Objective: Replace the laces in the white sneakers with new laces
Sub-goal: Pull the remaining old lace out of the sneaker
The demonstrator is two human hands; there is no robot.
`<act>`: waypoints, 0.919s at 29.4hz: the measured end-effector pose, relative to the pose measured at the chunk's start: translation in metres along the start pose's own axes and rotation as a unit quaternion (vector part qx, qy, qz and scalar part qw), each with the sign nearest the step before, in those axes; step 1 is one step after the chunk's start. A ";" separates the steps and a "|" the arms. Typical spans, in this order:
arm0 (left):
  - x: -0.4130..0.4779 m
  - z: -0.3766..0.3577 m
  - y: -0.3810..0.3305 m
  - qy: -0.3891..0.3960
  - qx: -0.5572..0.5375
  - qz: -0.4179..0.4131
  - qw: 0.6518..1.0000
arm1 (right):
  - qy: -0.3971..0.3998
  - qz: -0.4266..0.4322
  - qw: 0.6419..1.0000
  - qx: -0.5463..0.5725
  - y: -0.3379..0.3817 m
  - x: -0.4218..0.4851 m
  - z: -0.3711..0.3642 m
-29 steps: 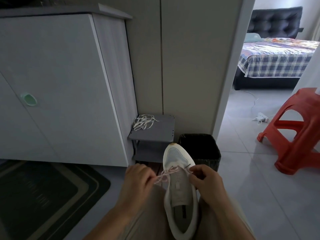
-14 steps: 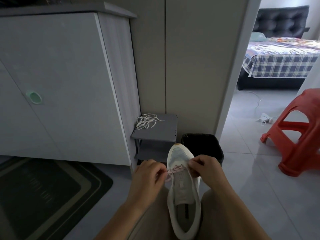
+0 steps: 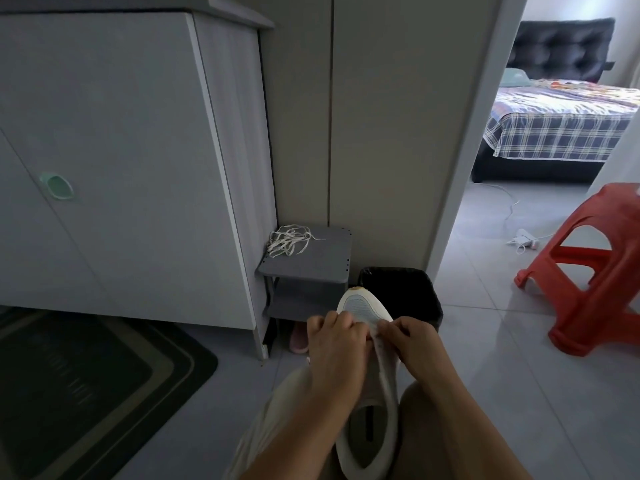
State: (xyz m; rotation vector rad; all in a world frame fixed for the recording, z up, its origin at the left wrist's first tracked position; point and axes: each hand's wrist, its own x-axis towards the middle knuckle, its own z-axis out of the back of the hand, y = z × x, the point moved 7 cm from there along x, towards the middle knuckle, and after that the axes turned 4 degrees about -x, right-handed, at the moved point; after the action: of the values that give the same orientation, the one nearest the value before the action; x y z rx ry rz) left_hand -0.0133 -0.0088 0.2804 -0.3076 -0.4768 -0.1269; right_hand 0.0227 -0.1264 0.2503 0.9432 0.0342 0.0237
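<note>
Sneaker (image 3: pixel 360 308) lies in the lap, toe away; left hand (image 3: pixel 337 344) and right hand (image 3: pixel 412 341) pinch it with curled fingers at the front eyelets, no lace showing. Probably lowest-row threading; next, even both ends.

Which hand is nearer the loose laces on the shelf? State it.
Left. The left hand is on the white sneaker, on the side facing the loose laces; the right hand is opposite.
</note>
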 end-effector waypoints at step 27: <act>0.001 0.018 0.002 0.035 0.000 -0.091 0.995 | -0.003 0.073 0.997 -0.036 0.021 -0.032 0.002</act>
State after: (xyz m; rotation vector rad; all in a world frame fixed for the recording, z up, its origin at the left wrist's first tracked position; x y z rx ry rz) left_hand -0.0199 -0.0012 0.2954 -0.2585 -0.4348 -0.3145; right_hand -0.0098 -0.1165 0.2690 0.8713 -0.0409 0.1553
